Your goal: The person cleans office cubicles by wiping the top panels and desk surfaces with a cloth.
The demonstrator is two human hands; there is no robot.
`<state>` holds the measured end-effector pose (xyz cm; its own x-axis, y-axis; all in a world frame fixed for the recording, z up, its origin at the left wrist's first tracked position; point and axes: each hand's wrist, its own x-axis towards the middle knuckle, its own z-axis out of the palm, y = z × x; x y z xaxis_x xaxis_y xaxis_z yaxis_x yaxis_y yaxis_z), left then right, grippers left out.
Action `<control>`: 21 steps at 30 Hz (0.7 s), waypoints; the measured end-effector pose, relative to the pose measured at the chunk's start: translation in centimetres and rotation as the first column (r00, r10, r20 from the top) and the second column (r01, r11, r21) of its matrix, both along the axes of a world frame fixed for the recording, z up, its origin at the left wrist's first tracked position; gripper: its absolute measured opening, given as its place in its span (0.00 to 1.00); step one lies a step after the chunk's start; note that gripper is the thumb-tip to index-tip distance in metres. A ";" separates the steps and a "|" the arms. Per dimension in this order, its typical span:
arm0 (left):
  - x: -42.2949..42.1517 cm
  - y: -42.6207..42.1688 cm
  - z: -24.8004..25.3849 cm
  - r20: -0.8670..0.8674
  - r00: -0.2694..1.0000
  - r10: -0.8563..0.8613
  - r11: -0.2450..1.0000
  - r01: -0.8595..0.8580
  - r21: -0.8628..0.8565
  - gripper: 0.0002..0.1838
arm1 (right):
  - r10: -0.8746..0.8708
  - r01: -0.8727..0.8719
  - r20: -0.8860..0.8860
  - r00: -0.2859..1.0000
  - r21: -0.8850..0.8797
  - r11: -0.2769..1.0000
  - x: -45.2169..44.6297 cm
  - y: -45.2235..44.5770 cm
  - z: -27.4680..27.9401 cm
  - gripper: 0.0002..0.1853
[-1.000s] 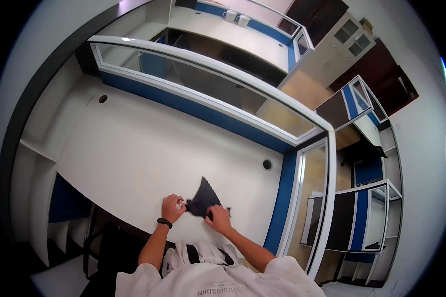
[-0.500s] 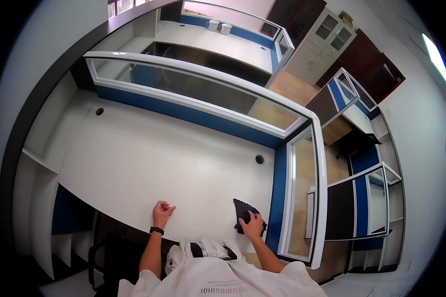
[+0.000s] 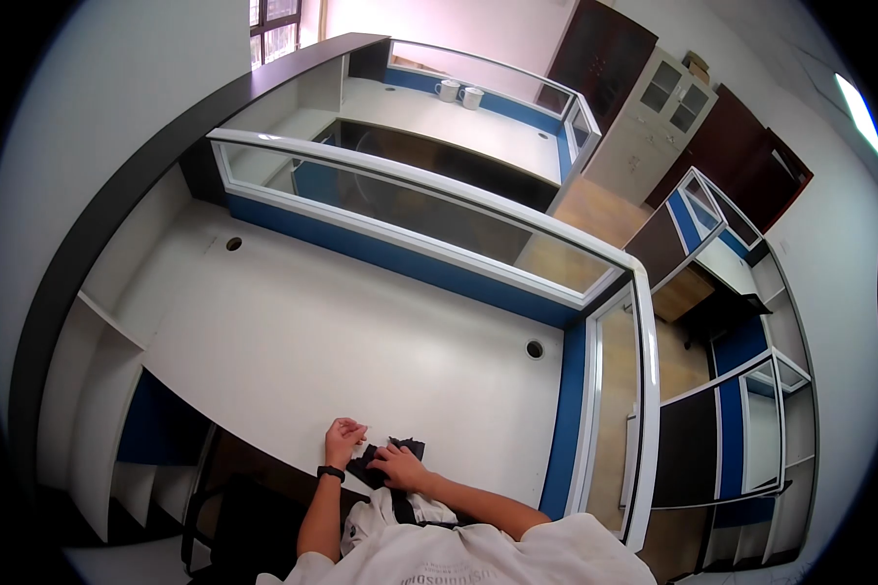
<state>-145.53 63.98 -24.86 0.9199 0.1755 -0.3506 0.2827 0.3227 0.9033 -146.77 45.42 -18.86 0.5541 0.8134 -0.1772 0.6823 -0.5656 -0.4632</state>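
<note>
A dark cloth [image 3: 364, 472] with a zigzag edge lies bunched on the white desktop [image 3: 361, 331], close to the front edge. My right hand [image 3: 397, 464] is on top of it, fingers bent and gripping the fabric, and covers its middle. Just left of the cloth is my left hand [image 3: 342, 442], with a black band [image 3: 331, 473] on the wrist. Its fingers are curled together in a pinch; whatever they hold, if anything, is too small to make out.
Blue-and-glass partitions [image 3: 410, 255] border the desk at the back and right. A cable hole [image 3: 535, 349] is at the right, another [image 3: 234, 244] at the far left. Shelves [image 3: 98, 341] stand left. Two white mugs [image 3: 458, 94] sit on the desk beyond.
My right hand has drawn the cloth leftward from the right side of the desk, and the cloth is now more bunched. It is now beside my left hand. The camera view has shifted slightly.
</note>
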 end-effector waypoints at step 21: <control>0.4 0.6 -0.5 0.021 0.998 -0.059 0.998 0.058 0.024 0.12 | -0.984 0.977 0.064 0.166 -0.142 0.156 -7.7 -20.6 -0.7 0.28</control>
<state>-145.17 64.55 -25.31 0.9363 0.1289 -0.3266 0.2804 0.2853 0.9165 -154.44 24.78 -19.52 0.8643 -0.4336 -0.2550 -0.4995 -0.7995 -0.3336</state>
